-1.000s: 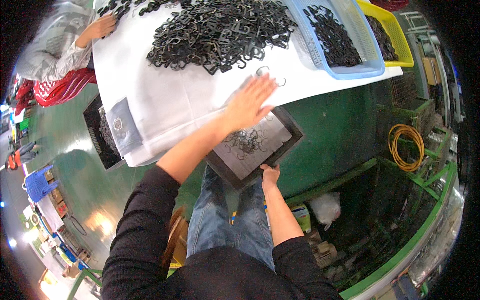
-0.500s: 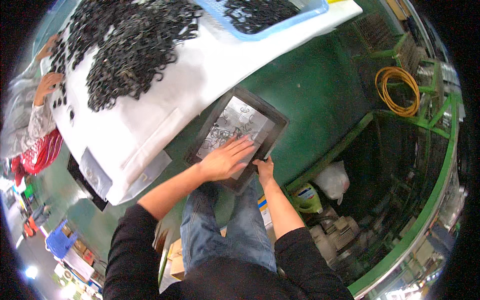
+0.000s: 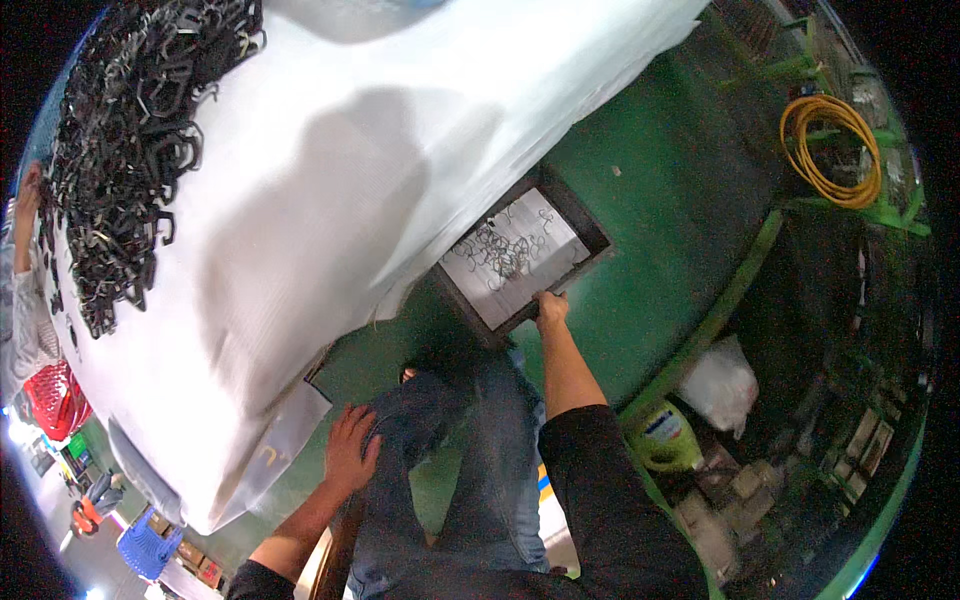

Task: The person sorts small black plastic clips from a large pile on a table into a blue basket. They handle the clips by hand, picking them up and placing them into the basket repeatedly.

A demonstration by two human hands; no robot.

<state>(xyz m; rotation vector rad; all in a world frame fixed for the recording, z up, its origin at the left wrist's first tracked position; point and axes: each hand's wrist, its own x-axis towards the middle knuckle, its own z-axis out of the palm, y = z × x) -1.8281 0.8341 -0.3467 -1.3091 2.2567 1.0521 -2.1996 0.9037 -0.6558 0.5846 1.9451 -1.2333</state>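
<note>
My right hand (image 3: 550, 308) grips the near right rim of a dark shallow tray (image 3: 592, 238). White paper (image 3: 555, 250) lines the tray, and thin, dark, curved clip-like pieces (image 3: 505, 255) lie on it in a loose cluster. The tray's far left side sits by the edge of the white-covered table. My left hand (image 3: 350, 447) is beside my left knee, away from the tray, with its fingers apart and nothing visible in it.
A white-covered table (image 3: 290, 200) bears a heap of black hook-shaped parts (image 3: 130, 150). At its far left is another person's hand (image 3: 30, 190). To the right are a coiled yellow hose (image 3: 830, 150), a white plastic bag (image 3: 720, 385) and a green container (image 3: 665, 437).
My left hand has left the tray and dropped to my knee. My view has shifted closer to the table. The right hand still holds the tray.
</note>
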